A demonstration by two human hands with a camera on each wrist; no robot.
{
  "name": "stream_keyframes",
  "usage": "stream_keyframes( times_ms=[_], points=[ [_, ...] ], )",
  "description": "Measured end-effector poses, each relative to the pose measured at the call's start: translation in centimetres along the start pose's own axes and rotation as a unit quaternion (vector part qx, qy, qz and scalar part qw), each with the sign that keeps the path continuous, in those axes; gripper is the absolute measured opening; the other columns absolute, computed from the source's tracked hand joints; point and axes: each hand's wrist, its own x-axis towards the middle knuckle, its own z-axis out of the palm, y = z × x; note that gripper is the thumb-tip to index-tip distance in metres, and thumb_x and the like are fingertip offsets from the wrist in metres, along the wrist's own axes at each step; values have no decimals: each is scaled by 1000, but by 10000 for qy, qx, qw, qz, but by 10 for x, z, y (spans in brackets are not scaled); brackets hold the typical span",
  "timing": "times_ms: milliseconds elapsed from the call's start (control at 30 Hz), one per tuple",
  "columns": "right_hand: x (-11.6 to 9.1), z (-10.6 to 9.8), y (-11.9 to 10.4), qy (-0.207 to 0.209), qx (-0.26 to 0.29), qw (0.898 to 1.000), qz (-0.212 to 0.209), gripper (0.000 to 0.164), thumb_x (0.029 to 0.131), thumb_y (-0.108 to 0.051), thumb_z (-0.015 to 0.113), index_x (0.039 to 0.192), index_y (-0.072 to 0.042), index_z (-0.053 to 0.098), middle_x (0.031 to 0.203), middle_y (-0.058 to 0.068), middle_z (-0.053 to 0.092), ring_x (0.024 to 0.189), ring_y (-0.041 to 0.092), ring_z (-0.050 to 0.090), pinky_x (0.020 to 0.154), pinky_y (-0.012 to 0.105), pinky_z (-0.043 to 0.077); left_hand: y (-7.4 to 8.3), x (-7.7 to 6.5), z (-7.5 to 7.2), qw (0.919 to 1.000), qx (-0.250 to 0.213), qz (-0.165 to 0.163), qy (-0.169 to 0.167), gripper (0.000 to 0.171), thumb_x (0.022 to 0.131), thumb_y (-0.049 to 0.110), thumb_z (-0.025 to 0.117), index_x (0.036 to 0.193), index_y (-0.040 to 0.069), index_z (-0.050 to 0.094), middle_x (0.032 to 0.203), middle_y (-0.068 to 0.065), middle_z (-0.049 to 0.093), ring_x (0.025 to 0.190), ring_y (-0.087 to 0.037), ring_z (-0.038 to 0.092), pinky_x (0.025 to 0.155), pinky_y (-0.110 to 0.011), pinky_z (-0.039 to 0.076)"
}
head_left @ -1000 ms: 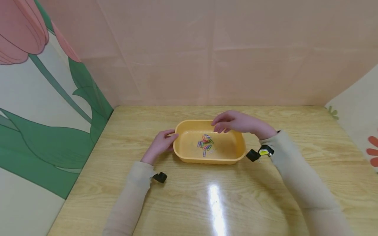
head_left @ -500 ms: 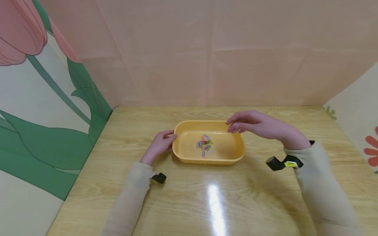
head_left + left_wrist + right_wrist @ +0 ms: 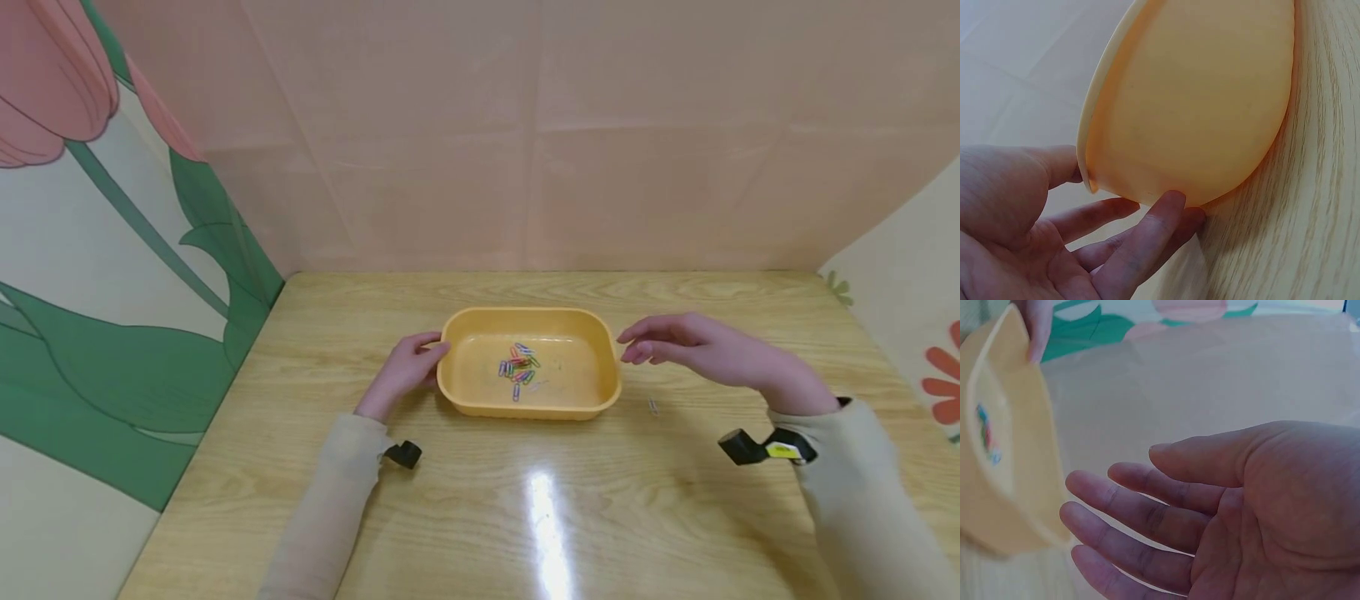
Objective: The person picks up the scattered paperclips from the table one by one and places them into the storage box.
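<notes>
A yellow plastic basin (image 3: 570, 400) sits on the table, with a small heap of coloured paper clips (image 3: 520, 362) on its floor. My left hand (image 3: 408, 367) holds the basin's left end. In the left wrist view the thumb lies at the rim and the fingers (image 3: 1147, 237) touch the outside wall. My right hand (image 3: 697, 346) hovers just off the basin's right end. Its fingers (image 3: 1141, 512) are loosely bent and hold nothing in the right wrist view. One more paper clip (image 3: 653, 406) lies on the table below that hand, right of the basin.
The wooden table (image 3: 450, 517) carries a bright light reflection near its front. A pink cloth backdrop (image 3: 525, 167) rises behind it. Flower-patterned panels (image 3: 150, 358) stand at both sides. Each wrist wears a black camera (image 3: 765, 447).
My right hand has moved right, from over the basin to beyond its right end. The paper clip on the table has come into clear view. My left hand has stayed on the basin.
</notes>
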Motion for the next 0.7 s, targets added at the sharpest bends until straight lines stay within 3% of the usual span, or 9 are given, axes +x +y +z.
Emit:
stream_keyframes(
  times_ms=[233, 467, 700],
  points=[
    [-12, 6, 30, -188, 301, 9986, 399, 27, 103, -13, 44, 125, -3, 55, 111, 4, 66, 103, 16, 61, 87, 31, 51, 1, -1, 0, 10000, 2, 27, 14, 47, 97, 27, 58, 138, 5, 50, 109, -19, 64, 87, -23, 66, 70, -31, 57],
    [-20, 14, 55, -159, 522, 9978, 374, 28, 102, -10, 45, 124, 5, 54, 112, 20, 64, 104, 19, 62, 87, 32, 52, 1, -2, 1, 10000, -93, 14, 30, 46, 97, 26, 58, 137, 5, 50, 110, -21, 64, 87, -24, 66, 71, -33, 57],
    [-25, 16, 75, 37, 345, 9974, 627, 29, 101, -15, 49, 121, 4, 57, 114, 17, 64, 106, 21, 61, 87, 22, 48, 2, -1, 1, 10000, -80, -15, -5, 47, 97, 27, 58, 138, 5, 49, 111, -20, 64, 89, -24, 66, 73, -35, 57]
  ],
)
